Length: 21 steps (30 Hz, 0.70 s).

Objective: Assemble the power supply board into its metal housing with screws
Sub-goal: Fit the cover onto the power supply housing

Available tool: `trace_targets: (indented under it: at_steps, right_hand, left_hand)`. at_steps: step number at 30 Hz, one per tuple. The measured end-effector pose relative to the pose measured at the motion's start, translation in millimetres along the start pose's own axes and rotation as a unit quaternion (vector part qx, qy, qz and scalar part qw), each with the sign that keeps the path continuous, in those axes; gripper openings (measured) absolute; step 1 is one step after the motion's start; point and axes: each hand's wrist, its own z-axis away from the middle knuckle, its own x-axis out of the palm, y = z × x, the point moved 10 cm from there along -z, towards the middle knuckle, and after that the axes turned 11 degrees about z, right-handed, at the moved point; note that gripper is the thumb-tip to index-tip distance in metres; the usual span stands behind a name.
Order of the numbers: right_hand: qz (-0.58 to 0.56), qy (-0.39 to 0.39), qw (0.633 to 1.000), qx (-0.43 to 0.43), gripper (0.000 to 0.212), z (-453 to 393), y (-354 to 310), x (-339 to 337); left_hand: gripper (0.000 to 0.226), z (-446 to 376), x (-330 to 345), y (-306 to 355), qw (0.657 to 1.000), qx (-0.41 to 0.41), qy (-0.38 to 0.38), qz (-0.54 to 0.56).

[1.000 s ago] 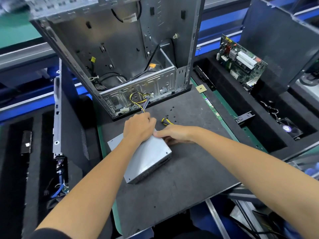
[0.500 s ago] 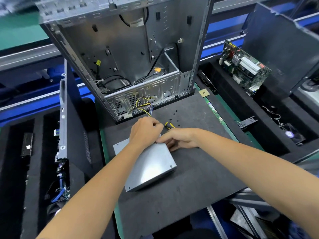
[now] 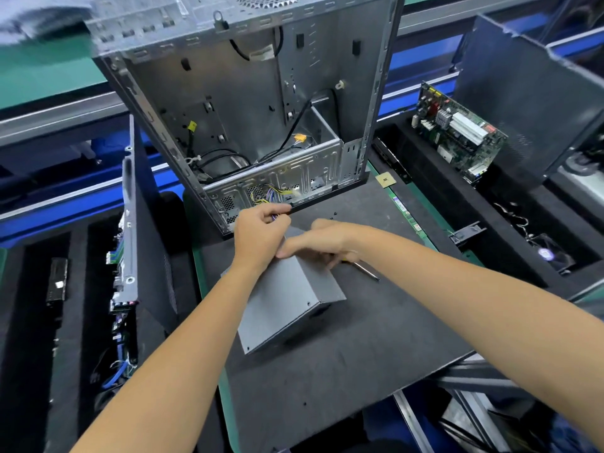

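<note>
The grey metal power supply [image 3: 287, 305] is tilted on the black mat [image 3: 343, 364], its far end raised. My left hand [image 3: 260, 238] grips the bundle of yellow and purple cables [image 3: 271, 194] that runs from that far end toward the open computer case [image 3: 261, 103]. My right hand [image 3: 315, 245] lies across the power supply's far top edge, fingers curled over it. A screwdriver [image 3: 366, 271] lies on the mat under my right wrist, its handle mostly hidden. Small black screws [image 3: 334, 217] are scattered near the case's front edge.
A green circuit board [image 3: 457, 132] leans in the foam tray at the right, with a fan [image 3: 549, 256] below it. A dark side panel [image 3: 130, 223] stands at the left of the mat. A small square chip [image 3: 385, 180] lies by the case's corner.
The power supply's far end has come up and the box has turned, showing its right side face. My left hand has moved up onto the cables. My right hand now covers the screwdriver's handle.
</note>
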Motion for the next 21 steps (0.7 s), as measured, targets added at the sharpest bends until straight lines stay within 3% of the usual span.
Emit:
trace_targets:
  at_steps: [3, 5, 9, 12, 21]
  right_hand:
    - [0.082, 0.07, 0.994, 0.009, 0.092, 5.0, -8.3, -15.4]
    - [0.076, 0.043, 0.996, -0.016, 0.105, 8.2, -11.9, -10.8]
    - [0.022, -0.129, 0.991, -0.039, 0.038, 23.8, -4.6, 9.8]
    - [0.061, -0.216, 0.974, -0.027, 0.018, 34.3, 11.4, 19.8]
    - [0.064, -0.19, 0.977, -0.072, 0.016, 31.9, 9.4, 21.4]
  left_hand:
    - [0.029, -0.9, -13.0, 1.8, 0.996, -0.007, 0.041, 0.083]
    - [0.029, -0.4, -20.1, 0.3, 0.994, -0.006, 0.056, 0.094]
    - [0.028, 1.6, -25.9, -1.6, 0.993, -0.002, 0.073, 0.095]
    - [0.028, 3.1, -27.6, -0.9, 0.992, 0.004, 0.074, 0.103]
    - [0.027, 7.4, -38.2, -3.6, 0.991, 0.02, 0.104, 0.083]
